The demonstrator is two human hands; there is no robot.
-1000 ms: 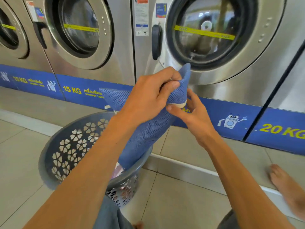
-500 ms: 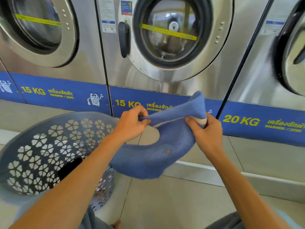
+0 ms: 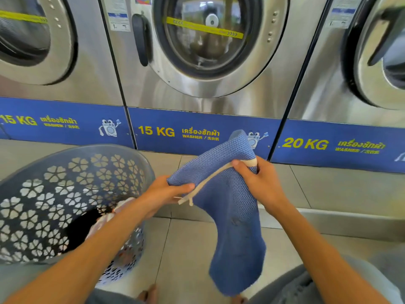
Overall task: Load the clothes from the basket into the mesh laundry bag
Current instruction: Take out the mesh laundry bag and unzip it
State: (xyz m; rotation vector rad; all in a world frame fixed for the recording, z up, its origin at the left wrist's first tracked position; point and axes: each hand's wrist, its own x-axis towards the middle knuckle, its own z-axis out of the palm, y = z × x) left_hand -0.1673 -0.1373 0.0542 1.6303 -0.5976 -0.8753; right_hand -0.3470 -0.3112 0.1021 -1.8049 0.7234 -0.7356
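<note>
Both hands, left hand [image 3: 166, 190] and right hand [image 3: 260, 183], have fingers pinched on the limp blue mesh laundry bag [image 3: 228, 207], held beside the grey perforated plastic basket [image 3: 72, 194] of clothes [image 3: 103, 218]; opening its mouth seems next.

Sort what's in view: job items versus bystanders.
Job: mesh bag, held by left hand and right hand; basket; clothes in it.
Bystanders: washers; floor tiles.
</note>
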